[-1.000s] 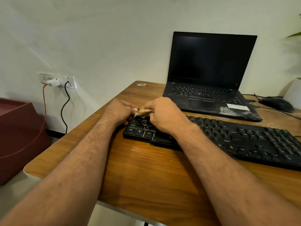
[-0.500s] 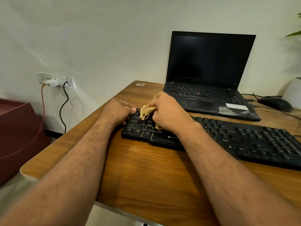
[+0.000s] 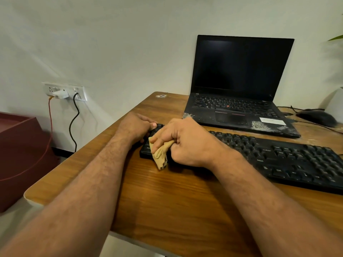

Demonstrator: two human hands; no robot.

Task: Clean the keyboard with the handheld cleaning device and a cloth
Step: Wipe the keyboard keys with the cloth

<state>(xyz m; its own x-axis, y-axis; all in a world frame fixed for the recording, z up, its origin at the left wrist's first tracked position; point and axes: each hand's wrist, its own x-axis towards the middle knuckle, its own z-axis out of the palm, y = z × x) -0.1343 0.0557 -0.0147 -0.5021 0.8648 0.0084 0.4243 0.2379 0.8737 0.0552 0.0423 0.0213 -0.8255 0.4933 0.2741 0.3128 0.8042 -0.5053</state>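
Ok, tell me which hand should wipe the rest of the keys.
Right. The right hand already grips the cloth on the keyboard, probably free to sweep rightward. The left hand holds the keyboard's left end.

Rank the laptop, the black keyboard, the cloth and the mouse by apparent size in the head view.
1. laptop
2. black keyboard, partly cut off at the right edge
3. mouse and cloth: unsure, since the cloth is bunched in the right hand.

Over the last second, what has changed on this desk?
The right hand drew the tan cloth from the back key rows toward the keyboard's near left corner; a tail now hangs onto the desk. It still grips the cloth. The left hand still holds the keyboard's left end. The laptop stayed put.
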